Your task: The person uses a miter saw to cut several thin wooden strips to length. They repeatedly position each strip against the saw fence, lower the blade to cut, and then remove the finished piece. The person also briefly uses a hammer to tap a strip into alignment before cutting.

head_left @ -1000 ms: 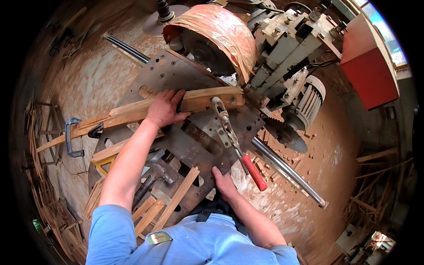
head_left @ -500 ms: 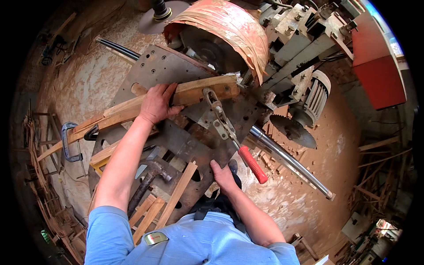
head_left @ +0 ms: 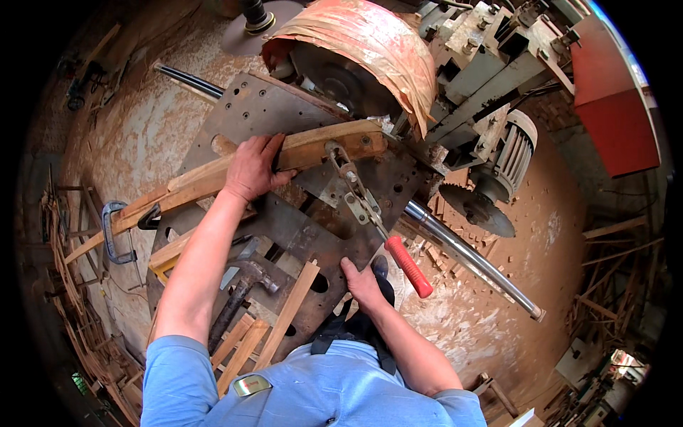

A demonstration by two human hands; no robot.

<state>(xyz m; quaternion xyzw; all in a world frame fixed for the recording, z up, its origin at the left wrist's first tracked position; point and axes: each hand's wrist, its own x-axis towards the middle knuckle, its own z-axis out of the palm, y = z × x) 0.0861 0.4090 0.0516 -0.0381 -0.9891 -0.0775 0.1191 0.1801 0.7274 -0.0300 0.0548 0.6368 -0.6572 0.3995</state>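
My left hand (head_left: 252,167) is closed over the curved wooden workpiece (head_left: 327,142), which lies across a dark steel plate (head_left: 267,107). My right hand (head_left: 363,285) grips that plate's lower right edge. A lever clamp with a red handle (head_left: 407,265) holds the wood's right end. On the left a C-clamp (head_left: 107,228) sits around the wood. A hammer (head_left: 257,277) and loose wooden strips (head_left: 292,302) lie on the lower part of the plate. Just beyond the wood is a large circular blade under a torn, wrapped guard (head_left: 356,35).
Steel rails (head_left: 477,260) stick out from both sides of the plate. Right are a motor (head_left: 516,153), exposed toothed blade (head_left: 484,213) and red metal box (head_left: 612,128). A grey disc (head_left: 238,35) stands top centre. Offcuts cover the floor; timber piles (head_left: 612,292) line both sides.
The plate, wood and my left hand have shifted slightly up and left in the view, while the machine's right side appears further right. Both grips look the same.
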